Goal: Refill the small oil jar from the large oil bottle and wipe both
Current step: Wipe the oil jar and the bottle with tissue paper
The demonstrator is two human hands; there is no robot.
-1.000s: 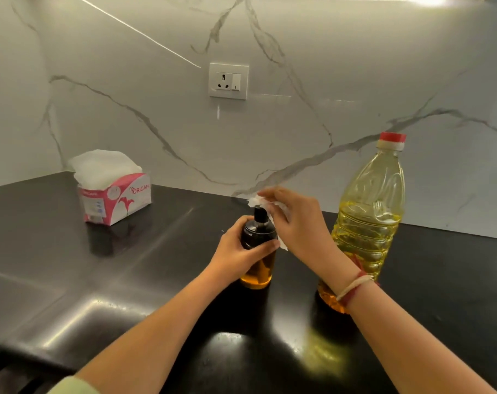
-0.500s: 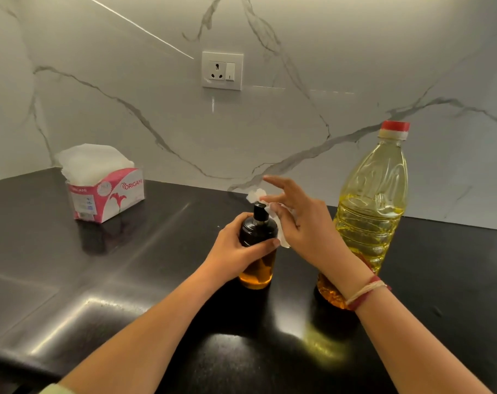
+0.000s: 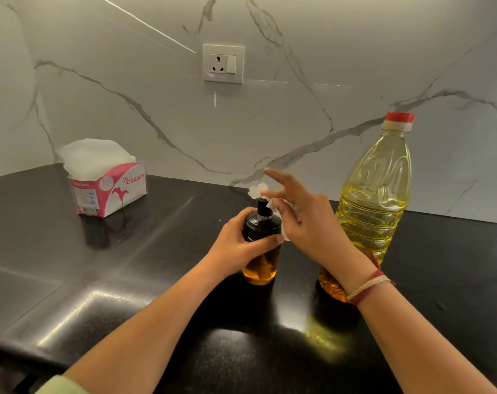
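Glossy black counter (image 3: 99,280), glass jar (image 3: 260,227) — crumpled tissue (image 3: 256,190)

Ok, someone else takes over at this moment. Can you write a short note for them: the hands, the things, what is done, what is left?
The left hand grips the jar, which stands on the counter.
The right hand pinches a tissue against the jar's spout.
The bottle stands upright right of the jar, cap on.
The tissue box is at the back left.
Done: the jar holds oil and its top is on, so the refill looks finished.
Left: finish wiping the jar, then wipe the bottle.
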